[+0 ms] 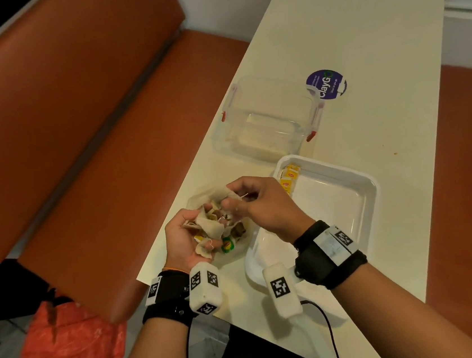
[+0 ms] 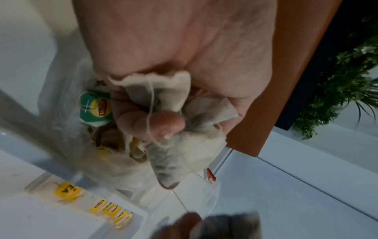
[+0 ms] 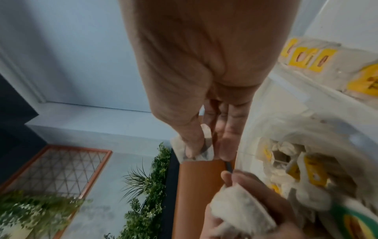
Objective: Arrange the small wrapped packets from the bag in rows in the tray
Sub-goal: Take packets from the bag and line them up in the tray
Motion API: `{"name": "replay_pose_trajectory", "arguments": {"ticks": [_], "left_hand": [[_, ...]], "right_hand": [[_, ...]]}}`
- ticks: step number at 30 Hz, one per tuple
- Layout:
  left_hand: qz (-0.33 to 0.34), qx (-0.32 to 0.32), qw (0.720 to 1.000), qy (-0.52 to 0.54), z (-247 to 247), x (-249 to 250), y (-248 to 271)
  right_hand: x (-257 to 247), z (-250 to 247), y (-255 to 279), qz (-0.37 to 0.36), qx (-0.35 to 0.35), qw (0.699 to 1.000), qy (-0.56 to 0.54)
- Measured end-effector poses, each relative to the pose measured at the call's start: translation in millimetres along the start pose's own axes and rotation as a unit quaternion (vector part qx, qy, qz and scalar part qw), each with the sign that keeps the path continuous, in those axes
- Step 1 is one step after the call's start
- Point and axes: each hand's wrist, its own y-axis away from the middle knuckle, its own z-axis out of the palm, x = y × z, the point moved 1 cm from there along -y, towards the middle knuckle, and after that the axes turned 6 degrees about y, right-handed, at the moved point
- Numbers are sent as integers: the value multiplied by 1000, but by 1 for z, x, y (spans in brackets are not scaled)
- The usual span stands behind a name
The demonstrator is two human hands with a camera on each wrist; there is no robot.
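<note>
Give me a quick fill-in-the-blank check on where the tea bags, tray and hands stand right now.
1. The left hand grips a bunch of ____.
2. The yellow-tagged tea bags already placed sit in the white ____.
3. The right hand pinches a tea bag between thumb and ____.
4. The clear lidded container lies beyond the tray, on the ____.

Missing words: tea bags; tray; fingers; table

Off-white tea bags (image 1: 209, 226) with yellow tags, one tag (image 2: 96, 107) green with yellow disc and red logo. White tray (image 1: 357, 194), lower right. Cream table (image 1: 359, 32). Burnt-orange bench (image 1: 74, 109), upper left. Purple round sticker (image 1: 326, 84), white lettering. Clear box (image 1: 266, 116), red clips.
</note>
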Motion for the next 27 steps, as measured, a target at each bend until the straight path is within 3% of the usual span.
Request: {"name": "replay_pose_trajectory", "arguments": {"ticks": [3,10,13,17,20,23,27], "left_hand": [[-38,4,999,-3,0,2,3],[-150,-154,968,-126,24,-2,18],[-127,-144,969,-157,33,-11,27],[-88,-110,972,-189,38,-24,35],[-83,-82,970,-212,35,-31,37],[-51,-79,958,-269,36,-37,44],[-14,-87,935,-344,35,-38,51]], "right_hand": [[-6,-14,5,-36,21,999,5],[-10,-36,26,-219,33,968,121],[-7,-43,36,-262,31,943,202],[-1,-49,50,-251,26,941,226],[3,-53,63,-221,4,965,142],[10,-56,71,-163,-24,985,52],[24,-56,73,-117,-15,991,65]]}}
